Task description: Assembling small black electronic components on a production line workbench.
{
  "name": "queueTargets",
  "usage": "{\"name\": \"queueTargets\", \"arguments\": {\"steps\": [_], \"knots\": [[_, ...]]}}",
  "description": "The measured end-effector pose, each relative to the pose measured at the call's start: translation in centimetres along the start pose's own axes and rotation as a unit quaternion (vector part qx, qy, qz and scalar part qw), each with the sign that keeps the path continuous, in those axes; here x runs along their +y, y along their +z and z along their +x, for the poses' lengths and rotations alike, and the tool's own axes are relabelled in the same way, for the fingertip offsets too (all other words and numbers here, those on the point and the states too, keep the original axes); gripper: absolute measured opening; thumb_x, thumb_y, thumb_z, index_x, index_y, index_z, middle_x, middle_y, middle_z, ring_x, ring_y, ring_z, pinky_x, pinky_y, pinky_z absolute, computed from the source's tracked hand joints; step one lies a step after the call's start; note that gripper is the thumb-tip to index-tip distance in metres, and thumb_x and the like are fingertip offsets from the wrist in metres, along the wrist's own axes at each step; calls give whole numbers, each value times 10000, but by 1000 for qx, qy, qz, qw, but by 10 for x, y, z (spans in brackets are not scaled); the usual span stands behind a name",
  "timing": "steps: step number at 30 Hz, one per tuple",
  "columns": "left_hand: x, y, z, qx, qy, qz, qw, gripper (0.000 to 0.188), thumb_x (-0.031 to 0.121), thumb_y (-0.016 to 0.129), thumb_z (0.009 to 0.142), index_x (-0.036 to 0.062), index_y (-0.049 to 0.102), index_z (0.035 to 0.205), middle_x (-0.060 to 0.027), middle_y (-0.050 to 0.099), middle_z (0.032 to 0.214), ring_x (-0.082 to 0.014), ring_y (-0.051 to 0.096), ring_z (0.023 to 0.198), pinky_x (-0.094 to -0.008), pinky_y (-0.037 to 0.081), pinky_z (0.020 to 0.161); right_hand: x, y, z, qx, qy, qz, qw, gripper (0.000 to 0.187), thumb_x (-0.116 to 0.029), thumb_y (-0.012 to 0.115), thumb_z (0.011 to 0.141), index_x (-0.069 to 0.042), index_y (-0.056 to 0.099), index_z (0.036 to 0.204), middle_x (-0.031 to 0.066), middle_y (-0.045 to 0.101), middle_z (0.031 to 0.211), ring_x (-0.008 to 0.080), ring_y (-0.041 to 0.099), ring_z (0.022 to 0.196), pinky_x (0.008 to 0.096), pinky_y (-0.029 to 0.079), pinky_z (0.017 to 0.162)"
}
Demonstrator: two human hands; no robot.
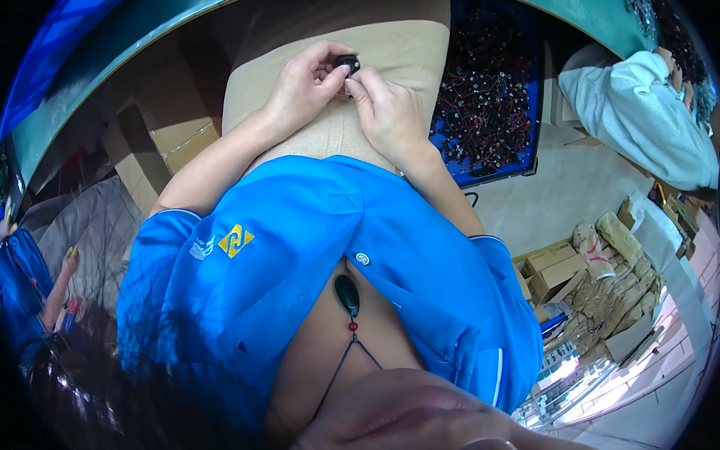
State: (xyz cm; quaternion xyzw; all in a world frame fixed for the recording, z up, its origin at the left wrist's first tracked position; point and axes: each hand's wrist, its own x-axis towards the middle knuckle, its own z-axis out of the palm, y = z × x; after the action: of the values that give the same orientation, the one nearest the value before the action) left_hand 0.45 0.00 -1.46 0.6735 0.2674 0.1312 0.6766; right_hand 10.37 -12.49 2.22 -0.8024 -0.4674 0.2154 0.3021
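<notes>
Above my lap, a small round black part (348, 63) with a pale spot on it sits between my hands. The curled fingers and thumb of my left hand (304, 86) grip it from the left. My right hand (384, 113) is closed, with thumb and index finger pinched at the part's lower right edge. Whether a wire or another small piece lies in that pinch is hidden by the fingertips. Beige cloth (417, 56) covers my lap beneath both hands.
At my right stands a blue crate (497, 171) full of small black parts with red wires (482, 102). A green table edge (558, 0) curves ahead. A co-worker's grey sleeve (642, 120) is at far right, another person's arm (61, 283) at far left. Cardboard boxes (552, 270) lie behind right.
</notes>
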Motion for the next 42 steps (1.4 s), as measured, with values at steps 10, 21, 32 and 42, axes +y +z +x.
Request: {"name": "queueTargets", "arguments": {"steps": [10, 21, 32, 42], "knots": [[24, -9, 32, 39, 205, 170, 963, 310, 32, 637, 844, 76, 593, 1147, -58, 615, 1008, -129, 571, 676, -238, 488, 599, 35, -31, -9, 48, 135, -100, 985, 159, -227, 533, 921, -95, 618, 948, 112, 675, 799, 332, 627, 631, 419, 465, 557], [60, -124, 121, 350, 339, 576, 656, 306, 25, 559, 812, 71, 576, 1114, -131, 573, 1063, -299, 567, 901, -344, 467, 789, 111, -87, -26, 192, 211, -284, 915, 220, -275, 556, 906, -101, 665, 985, 42, 684, 919, 262, 630, 808, 343, 490, 717], [38, -134, 129, 337, 278, 436, 787, 237, 68, 561, 929, 83, 595, 1164, -60, 636, 861, -130, 587, 684, -237, 460, 594, 94, -110, 81, 319, 111, -13, 941, 128, -150, 572, 886, -72, 656, 944, 7, 669, 751, 182, 606, 626, 292, 480, 599], [50, -105, 110, 310, 219, 199, 904, 173, 35, 553, 931, 41, 628, 1087, -29, 595, 706, -94, 551, 545, -210, 426, 518, 170, -165, 219, 412, 174, -132, 885, 253, -262, 592, 880, -87, 627, 1060, 95, 656, 866, 232, 631, 816, 344, 482, 790]]}}
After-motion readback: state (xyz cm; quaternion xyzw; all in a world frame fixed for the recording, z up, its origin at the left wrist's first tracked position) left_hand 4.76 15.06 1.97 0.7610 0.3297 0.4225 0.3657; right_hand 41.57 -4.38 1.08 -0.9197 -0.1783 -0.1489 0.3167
